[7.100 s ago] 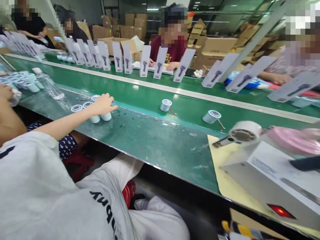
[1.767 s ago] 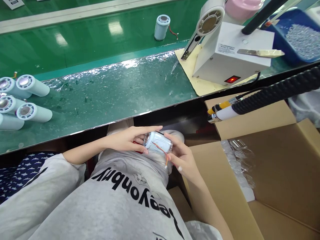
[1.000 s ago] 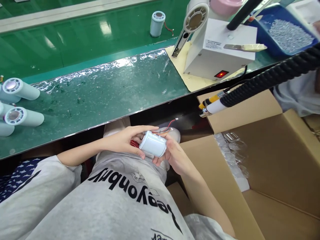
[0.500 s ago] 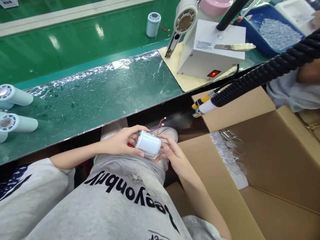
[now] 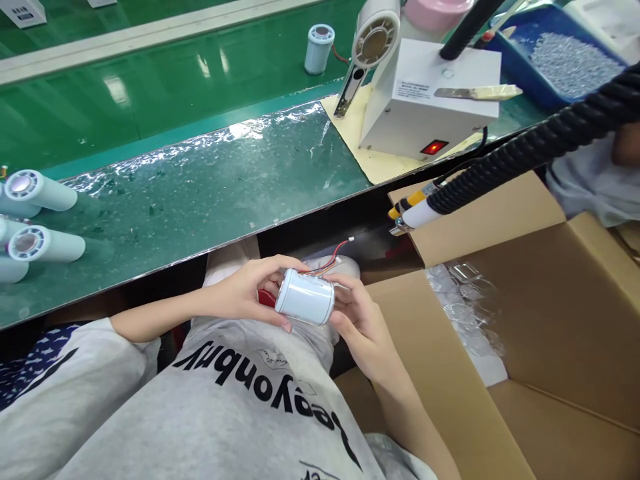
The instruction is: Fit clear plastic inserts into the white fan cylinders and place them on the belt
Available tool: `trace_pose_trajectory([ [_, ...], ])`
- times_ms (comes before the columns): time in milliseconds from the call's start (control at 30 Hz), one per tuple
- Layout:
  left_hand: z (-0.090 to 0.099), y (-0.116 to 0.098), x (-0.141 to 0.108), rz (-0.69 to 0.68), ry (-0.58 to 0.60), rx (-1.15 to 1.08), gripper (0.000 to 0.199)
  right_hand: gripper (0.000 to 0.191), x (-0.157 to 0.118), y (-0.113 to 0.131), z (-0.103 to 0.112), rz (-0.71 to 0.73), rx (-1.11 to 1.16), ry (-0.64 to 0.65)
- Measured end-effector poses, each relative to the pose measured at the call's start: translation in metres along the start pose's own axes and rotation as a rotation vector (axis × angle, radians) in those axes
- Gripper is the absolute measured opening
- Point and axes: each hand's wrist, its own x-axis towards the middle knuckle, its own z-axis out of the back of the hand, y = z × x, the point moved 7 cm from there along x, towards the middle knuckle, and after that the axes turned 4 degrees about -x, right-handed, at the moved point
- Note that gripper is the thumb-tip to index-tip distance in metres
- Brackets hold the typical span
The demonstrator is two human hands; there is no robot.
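Above my lap, a pale blue cylindrical unit (image 5: pixel 306 298) with thin red and dark wires lies on its side between my hands. My left hand (image 5: pixel 255 288) wraps its left end, thumb below and fingers over the top. At the other end, my right hand (image 5: pixel 361 319) grips the rim with thumb and fingers. The wires rise from the upper side and end in a small white connector (image 5: pixel 351 239). Something red (image 5: pixel 266 298) shows behind the cylinder near my left palm; I cannot make out what it is.
Several pale blue handheld fans (image 5: pixel 47 243) lie on the bench at left. A similar cylinder (image 5: pixel 319 50) stands on the green belt. A white box with a lit red switch (image 5: pixel 434 147) is near a black flexible hose (image 5: pixel 540 140). An open carton (image 5: pixel 565 320) holds clear plastic pieces.
The cylinder and both hands have shifted slightly right and down in view. The wires now reach farther right. My right fingers sit closer around the cylinder's end.
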Motion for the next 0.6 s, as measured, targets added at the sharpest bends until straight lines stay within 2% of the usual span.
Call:
trace_pose_trajectory([
  [333, 0.0005, -0.0107, -0.0062, -0.159, 0.021, 0.123, 0.074, 0.041, -0.0058, 0.0105, -0.0033, 0.077, -0.015, -0.022],
  [433, 0.001, -0.0094, -0.008, -0.127, 0.0, 0.11, 0.076, 0.039, -0.0057, 0.0093, -0.0043, 0.069, -0.012, -0.023],
  [600, 0.0009, -0.0025, -0.0088, 0.001, -0.058, 0.027, 0.077, 0.04, -0.0038, 0.0083, -0.0072, 0.043, -0.042, -0.021],
])
